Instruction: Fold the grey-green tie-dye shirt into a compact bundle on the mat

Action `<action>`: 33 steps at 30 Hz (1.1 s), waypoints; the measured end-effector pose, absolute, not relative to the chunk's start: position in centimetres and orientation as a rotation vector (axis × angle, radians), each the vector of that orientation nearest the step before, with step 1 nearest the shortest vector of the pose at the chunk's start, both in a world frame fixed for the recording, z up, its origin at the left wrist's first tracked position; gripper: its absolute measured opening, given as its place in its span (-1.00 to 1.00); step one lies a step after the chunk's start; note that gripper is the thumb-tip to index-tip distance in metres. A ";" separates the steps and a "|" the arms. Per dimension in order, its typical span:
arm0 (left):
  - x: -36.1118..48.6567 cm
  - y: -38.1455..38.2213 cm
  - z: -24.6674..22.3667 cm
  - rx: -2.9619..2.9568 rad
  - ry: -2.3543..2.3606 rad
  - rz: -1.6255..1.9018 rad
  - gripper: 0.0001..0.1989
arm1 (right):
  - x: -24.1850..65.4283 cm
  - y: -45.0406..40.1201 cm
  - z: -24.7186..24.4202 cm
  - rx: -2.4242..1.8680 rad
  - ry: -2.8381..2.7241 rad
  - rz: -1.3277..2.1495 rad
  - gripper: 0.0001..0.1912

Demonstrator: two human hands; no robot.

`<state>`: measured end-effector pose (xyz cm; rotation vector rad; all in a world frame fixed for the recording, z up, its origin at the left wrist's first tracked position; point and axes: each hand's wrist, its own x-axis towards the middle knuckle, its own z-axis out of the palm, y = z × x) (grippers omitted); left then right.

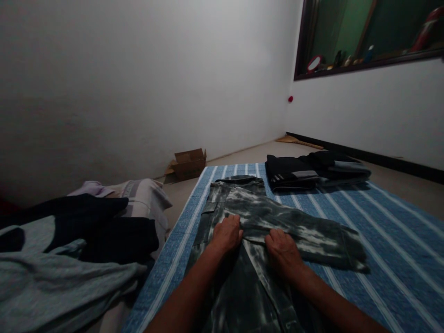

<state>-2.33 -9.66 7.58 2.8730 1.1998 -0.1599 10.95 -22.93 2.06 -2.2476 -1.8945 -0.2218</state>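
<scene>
Fingers curled, the left hand (227, 232) and right hand (283, 252) gripped the mottled garment (274, 215), so uneven tugging risked creases.

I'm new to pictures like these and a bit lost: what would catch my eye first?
Probably the mottled dark-and-pale garment in the lower middle, spread on a blue striped cloth, with the left hand and right hand on it. Next, perhaps, the folded black clothes beyond it to the right, and the heap of grey and dark clothes at the picture's left.
</scene>
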 end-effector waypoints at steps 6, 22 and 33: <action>-1.6 -9.7 8.0 2.926 1.192 -0.274 -0.71 | 11.5 -23.2 0.3 -2.138 -1.840 -0.353 -0.83; 1.6 -10.6 7.2 2.928 1.316 -0.230 -0.71 | 11.7 -23.2 0.1 -2.068 -1.812 -0.370 -0.87; 0.9 -10.6 5.1 2.797 1.303 -0.341 -0.28 | 14.5 -26.6 0.3 -2.195 -1.776 -0.183 -0.87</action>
